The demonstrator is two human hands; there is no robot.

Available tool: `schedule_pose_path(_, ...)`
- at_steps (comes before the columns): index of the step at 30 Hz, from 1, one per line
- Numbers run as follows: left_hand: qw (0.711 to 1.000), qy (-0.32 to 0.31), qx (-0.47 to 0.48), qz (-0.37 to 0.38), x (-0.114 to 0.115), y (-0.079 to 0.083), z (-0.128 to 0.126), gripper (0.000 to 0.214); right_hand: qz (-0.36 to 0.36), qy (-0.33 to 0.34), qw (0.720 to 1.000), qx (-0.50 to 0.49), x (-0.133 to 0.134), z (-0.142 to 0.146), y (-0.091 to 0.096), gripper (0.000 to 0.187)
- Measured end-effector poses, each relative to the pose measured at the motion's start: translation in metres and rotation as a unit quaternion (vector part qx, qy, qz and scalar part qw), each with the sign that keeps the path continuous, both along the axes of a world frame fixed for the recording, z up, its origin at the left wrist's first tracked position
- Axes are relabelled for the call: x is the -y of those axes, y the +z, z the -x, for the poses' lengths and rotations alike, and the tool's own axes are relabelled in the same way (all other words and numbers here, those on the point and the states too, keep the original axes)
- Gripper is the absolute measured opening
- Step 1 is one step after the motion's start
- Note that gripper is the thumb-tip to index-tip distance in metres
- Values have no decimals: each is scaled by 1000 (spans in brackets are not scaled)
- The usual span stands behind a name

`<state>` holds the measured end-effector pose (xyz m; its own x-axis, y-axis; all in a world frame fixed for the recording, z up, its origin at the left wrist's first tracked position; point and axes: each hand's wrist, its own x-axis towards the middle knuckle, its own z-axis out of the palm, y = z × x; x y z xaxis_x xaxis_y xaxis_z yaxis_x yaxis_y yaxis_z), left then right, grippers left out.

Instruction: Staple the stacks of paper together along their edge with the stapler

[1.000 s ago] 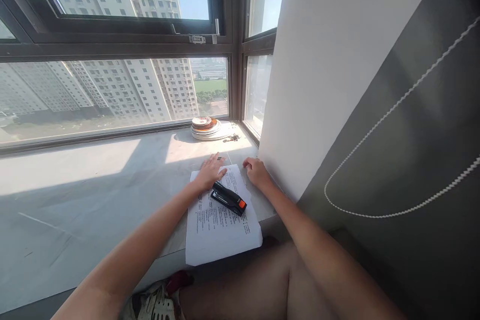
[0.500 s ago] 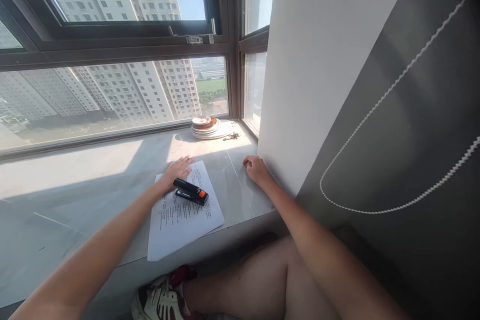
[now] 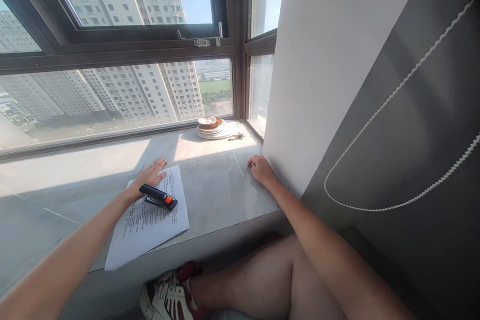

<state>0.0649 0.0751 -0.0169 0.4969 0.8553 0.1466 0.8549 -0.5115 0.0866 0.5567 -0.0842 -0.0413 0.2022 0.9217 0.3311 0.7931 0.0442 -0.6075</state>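
Observation:
My left hand (image 3: 150,174) lies flat with fingers spread on the upper part of a printed sheet of paper (image 3: 150,232), its fingertips reaching past the paper onto the sill. A black stapler (image 3: 158,196) with an orange patch rests on the sheet, just below that hand and close to the wrist. Over by the wall, my right hand (image 3: 259,169) rests on the sill with its fingers loosely curled; nothing shows in it. The paper's lower edge hangs over the sill's front edge.
A stack of plates (image 3: 212,129) stands in the far corner of the sill (image 3: 213,185), with small dark items (image 3: 236,137) beside it. Framed windows rise behind. A beaded blind chain (image 3: 369,209) hangs at the right. My shoe (image 3: 170,297) is below the sill.
My left hand has shifted left across the sill, and the paper with the stapler on it has moved left too. The right hand stays by the wall, its fingers still curled.

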Motion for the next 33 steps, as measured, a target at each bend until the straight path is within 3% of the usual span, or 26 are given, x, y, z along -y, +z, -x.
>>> schedule_pose_path(4,998,31,37,-44,24,3,36,64,1,1,1000,0,0,0,0,41)
schedule_pose_path(7,999,5,29,18,53,-7,65,68,1,6,1000,-3,1,1,0,40)
schedule_pose_path(10,999,-3,14,50,79,-17,68,71,0,11,1000,-6,1,3,0,38)
schedule_pose_path(14,998,-15,20,57,90,-18,30,69,-9,20,1000,-7,1,3,0,37)
schedule_pose_path(19,996,-63,23,59,85,-17,-46,64,-30,31,999,-18,5,3,6,34)
schedule_pose_path(24,992,-116,14,55,91,-22,-114,62,-55,65,994,-71,19,16,19,18)
schedule_pose_path(27,988,-138,11,67,96,-25,-133,63,-18,175,975,-135,30,40,23,30)
schedule_pose_path(29,988,-143,15,59,97,-26,-136,62,21,240,963,-124,36,58,24,40)
schedule_pose_path(33,990,-136,12,32,95,-27,-141,59,30,252,962,-100,45,76,28,52)
